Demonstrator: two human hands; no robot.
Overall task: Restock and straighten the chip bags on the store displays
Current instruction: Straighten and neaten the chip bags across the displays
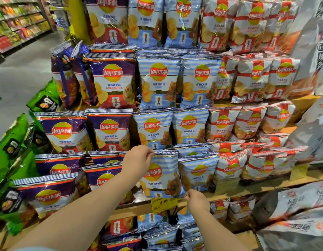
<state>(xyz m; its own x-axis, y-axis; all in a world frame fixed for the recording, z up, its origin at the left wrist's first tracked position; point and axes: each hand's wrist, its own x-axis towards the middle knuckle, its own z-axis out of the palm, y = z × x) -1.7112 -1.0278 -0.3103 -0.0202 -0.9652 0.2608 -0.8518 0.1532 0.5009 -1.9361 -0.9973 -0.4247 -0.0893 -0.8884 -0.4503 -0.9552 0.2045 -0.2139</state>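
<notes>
Left hand (pixel 137 160) pinches the top seam of a blue-striped chip bag (pixel 161 175); fingers curled on the crimped edge. Right hand (pixel 197 200) pinches the same bag's lower right corner, just above the yellow price tag (pixel 164 203) reading 4.99. The bag stands upright between the 2 hands at the front of the wooden shelf (pixel 247 190), touching a second blue bag (pixel 198 171) just right of the left hand.

Progress, judged: rows above the hands look faced and upright: purple bags (pixel 110 131) up and left, blue directly above, red-and-white bags (pixel 247 122) up and right. Left to do: red bags right of the right hand lean and lie flat; bags below both hands sit jumbled in the lower tier; green bags (pixel 14 153) far left of the left arm are tilted.

Surroundings: tiered wooden display, grey aisle floor (pixel 21 69) beyond the left arm, stocked shelving behind it. Large grey-white sacks (pixel 302 205) crowd the space right of the right hand.
</notes>
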